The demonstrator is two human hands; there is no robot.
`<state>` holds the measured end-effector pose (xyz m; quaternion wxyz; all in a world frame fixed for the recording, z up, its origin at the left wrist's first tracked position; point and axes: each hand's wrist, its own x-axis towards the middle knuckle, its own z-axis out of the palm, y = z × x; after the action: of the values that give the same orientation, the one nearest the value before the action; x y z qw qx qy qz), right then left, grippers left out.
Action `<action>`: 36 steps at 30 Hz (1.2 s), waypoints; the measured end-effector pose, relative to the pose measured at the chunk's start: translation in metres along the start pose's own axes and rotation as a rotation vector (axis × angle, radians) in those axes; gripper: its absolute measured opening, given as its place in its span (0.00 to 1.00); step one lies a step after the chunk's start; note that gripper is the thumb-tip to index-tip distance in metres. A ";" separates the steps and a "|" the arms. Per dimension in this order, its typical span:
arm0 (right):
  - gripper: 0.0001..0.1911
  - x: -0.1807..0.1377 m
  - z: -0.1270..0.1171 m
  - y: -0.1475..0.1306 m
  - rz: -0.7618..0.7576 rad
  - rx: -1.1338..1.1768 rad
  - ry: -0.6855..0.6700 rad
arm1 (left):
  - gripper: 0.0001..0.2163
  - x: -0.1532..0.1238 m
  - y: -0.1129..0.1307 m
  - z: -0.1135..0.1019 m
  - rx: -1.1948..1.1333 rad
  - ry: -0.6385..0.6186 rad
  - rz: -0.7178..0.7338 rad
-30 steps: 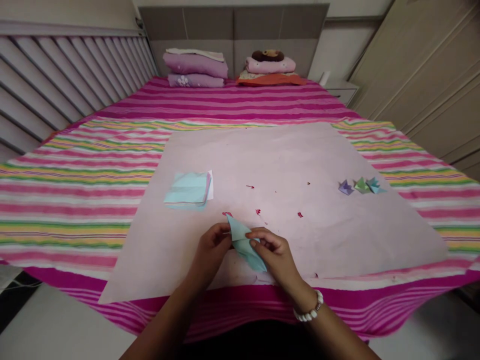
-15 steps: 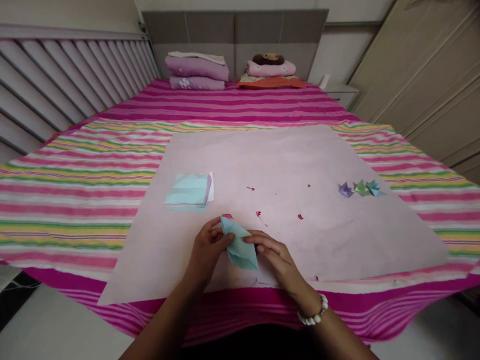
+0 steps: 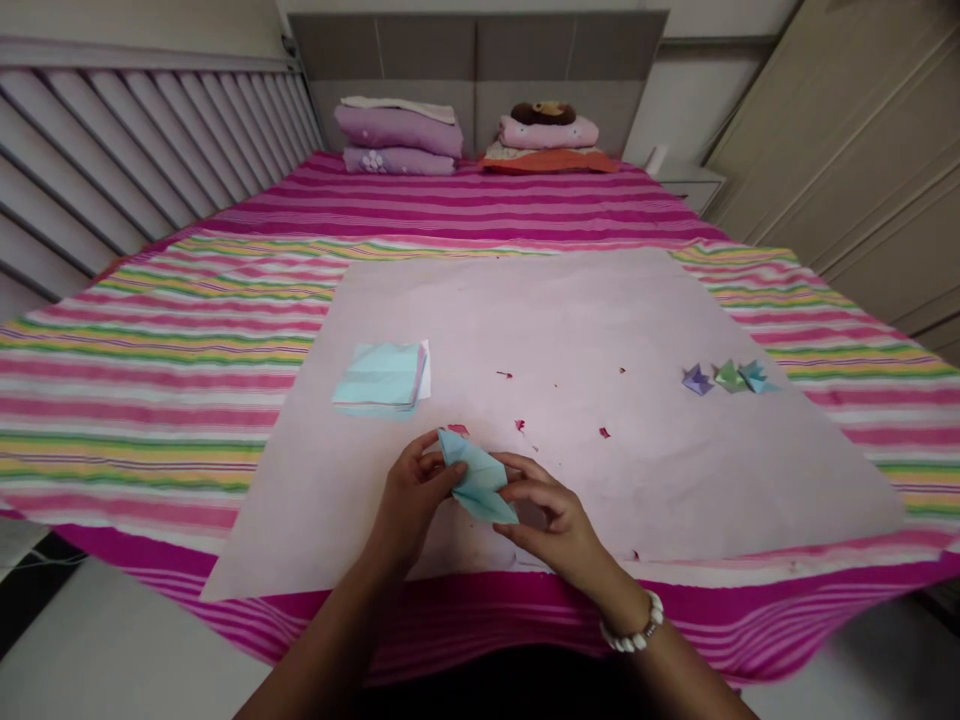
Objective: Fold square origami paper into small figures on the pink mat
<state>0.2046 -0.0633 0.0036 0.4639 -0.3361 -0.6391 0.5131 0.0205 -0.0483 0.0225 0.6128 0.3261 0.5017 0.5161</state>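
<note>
Light-blue folded paper [image 3: 476, 480], right there between the two hands, held up over the near part of the big pale sheet [image 3: 585, 310]! It's tilted, a crease running across it, one pointed corner up at the left and another dipping low on the right. The left hand [image 3: 412, 495] has a firm pinch on it, thumb pressed on the front, fingers tucked behind. Across to the right hand [image 3: 551, 508], and it's half open, fingers curved round the right end, thumb down by the lower corner, a looser hold than its partner's. A white beaded bracelet [image 3: 634, 627] circles that right wrist.

Just beyond the paper's top corner, a red mark [image 3: 458, 430], with more small red bits [image 3: 604, 433] dotted over the sheet; scraps or stains, it's hard to tell from here. Farther up on the left sits the stack of paper [image 3: 381, 375], light blue on top, a white edge poking out. Way over on the right, a neat row of three: purple folded piece [image 3: 698, 379], green folded piece [image 3: 729, 376], blue folded piece [image 3: 756, 377], all close together. Beneath it all spreads the striped cloth [image 3: 150, 400], and at the far end, folded bedding [image 3: 397, 130] rests before the grey headboard [image 3: 420, 50].
</note>
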 end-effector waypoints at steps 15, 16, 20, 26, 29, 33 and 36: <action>0.09 -0.002 0.013 0.007 0.153 0.170 0.254 | 0.23 -0.003 0.002 0.003 -0.042 0.007 0.013; 0.10 -0.002 0.014 0.009 0.177 0.185 0.273 | 0.23 -0.004 0.002 0.004 -0.044 0.009 0.010; 0.12 -0.002 0.013 0.010 0.127 0.154 0.249 | 0.26 -0.005 0.003 0.005 -0.035 0.061 -0.007; 0.19 -0.002 0.018 0.000 -0.030 -0.168 0.201 | 0.24 -0.005 0.001 0.004 -0.048 0.042 -0.011; 0.06 0.001 0.021 0.002 0.042 -0.063 0.289 | 0.24 -0.005 0.001 0.005 -0.048 0.027 -0.031; 0.11 0.005 0.021 0.009 0.196 0.151 0.344 | 0.25 -0.005 0.000 0.005 -0.039 -0.004 -0.044; 0.15 0.007 0.021 0.010 0.290 0.279 0.372 | 0.23 -0.005 -0.001 0.005 -0.020 -0.041 -0.044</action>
<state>0.1819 -0.0613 -0.0053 0.5366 -0.4456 -0.4113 0.5868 0.0252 -0.0526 0.0246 0.6374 0.3195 0.4908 0.5008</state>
